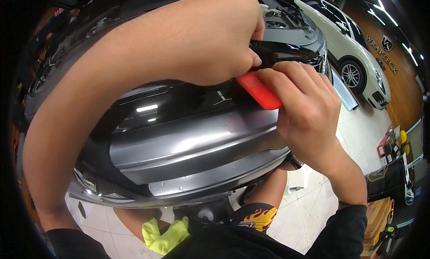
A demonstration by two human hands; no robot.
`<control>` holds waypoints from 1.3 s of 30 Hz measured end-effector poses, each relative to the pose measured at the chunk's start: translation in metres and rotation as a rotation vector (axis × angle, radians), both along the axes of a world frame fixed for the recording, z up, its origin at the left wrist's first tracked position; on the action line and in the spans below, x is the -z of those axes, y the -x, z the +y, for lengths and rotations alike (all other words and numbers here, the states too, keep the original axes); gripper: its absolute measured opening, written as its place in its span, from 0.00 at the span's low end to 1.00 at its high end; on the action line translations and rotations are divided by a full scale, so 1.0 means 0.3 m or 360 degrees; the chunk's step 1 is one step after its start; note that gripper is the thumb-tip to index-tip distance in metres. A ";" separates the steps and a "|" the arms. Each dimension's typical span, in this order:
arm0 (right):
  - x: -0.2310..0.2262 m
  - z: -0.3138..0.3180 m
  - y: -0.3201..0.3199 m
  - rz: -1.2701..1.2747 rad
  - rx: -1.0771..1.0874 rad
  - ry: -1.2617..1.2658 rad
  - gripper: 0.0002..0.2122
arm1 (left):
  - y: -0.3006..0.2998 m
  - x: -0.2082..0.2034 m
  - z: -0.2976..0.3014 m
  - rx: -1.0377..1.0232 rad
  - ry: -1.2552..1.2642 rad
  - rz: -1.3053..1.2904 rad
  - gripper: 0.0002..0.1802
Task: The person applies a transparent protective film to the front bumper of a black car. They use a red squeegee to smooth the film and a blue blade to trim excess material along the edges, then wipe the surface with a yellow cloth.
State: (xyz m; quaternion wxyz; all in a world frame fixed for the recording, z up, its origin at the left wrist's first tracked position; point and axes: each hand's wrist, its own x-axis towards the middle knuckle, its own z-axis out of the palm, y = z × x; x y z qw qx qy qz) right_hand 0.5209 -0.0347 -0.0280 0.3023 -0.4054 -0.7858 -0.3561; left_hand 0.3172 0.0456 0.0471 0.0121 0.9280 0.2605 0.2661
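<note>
My right hand (309,106) is closed around a flat red squeegee (260,91). The squeegee's blade is over the glossy black panel (192,100) of a car, near its right end. Just left of the squeegee is my left hand (228,39), its arm arching across from the left. Its fingers are curled and mostly hidden behind the wrist, with only a fingertip or two showing; whatever they pinch is out of sight. Below the black panel runs a satin grey panel (197,144) with light reflections and a few small bumps.
The car's engine bay (286,23) is uncovered beyond my hands. A yellow-green cloth (165,234) lies on my lap. At right are a parked white car (358,48), a wooden crate (377,218) and several boxes (389,144). A small grey object (294,188) rests on the tiled floor (309,200).
</note>
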 end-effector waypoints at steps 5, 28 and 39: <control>0.011 0.034 0.003 -0.0048 -0.0017 -0.0124 0.13 | 0.007 -0.022 -0.022 -0.0058 0.0120 0.0072 0.13; 0.065 0.025 -0.006 -0.0013 0.0040 -0.0256 0.12 | -0.026 -0.056 0.018 -0.0198 0.0232 0.0306 0.16; 0.081 0.045 -0.187 0.0090 -0.0047 -0.0173 0.19 | -0.158 -0.057 0.078 -0.0202 0.0341 0.0288 0.16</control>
